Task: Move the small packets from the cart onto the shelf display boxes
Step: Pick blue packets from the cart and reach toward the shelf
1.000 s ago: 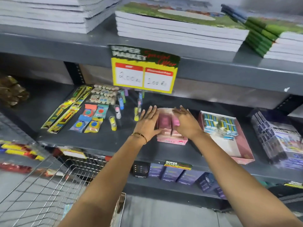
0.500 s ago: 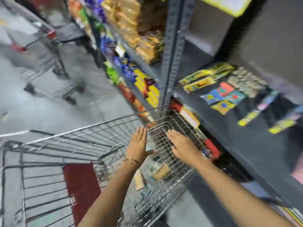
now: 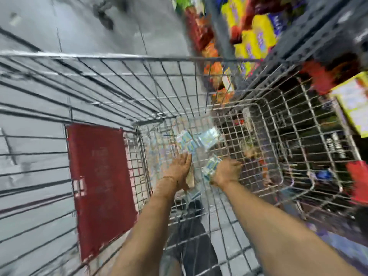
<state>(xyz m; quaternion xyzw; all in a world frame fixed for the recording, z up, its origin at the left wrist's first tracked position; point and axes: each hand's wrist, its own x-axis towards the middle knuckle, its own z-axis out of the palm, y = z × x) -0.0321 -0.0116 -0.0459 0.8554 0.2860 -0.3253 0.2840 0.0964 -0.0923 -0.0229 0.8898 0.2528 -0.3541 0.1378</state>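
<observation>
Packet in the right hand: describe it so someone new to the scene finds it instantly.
Start at the wire cart, then its small inner basket. The right hand is closed on a pale blue-and-white packet. Unlike the similar loose packets lying further in, it is the only one gripped.

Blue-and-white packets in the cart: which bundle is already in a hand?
The bundle gripped by the right hand, nearest the person. The other packets lie loose on the cart floor beyond; the left hand is open and holds none.
</observation>
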